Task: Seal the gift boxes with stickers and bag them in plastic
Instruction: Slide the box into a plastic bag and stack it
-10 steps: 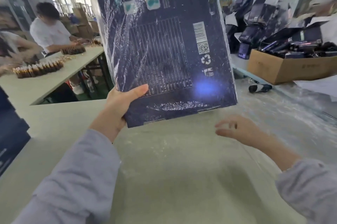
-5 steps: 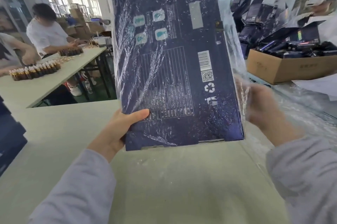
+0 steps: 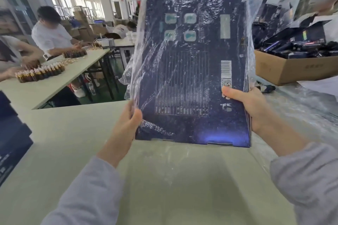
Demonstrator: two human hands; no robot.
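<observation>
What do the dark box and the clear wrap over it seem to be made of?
Gift box: probably printed cardboard, dark blue, matte; a flat stiff panel with barcode and a folded bottom edge. Plastic bag: thin clear film, glossy; it wrinkles, glints and shows the print through.

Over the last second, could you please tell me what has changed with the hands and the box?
The right hand, free a second ago, rose and gripped the gift box at its lower right edge. The left hand now pinches the plastic bag at the left edge. The box stays upright above the table.
</observation>
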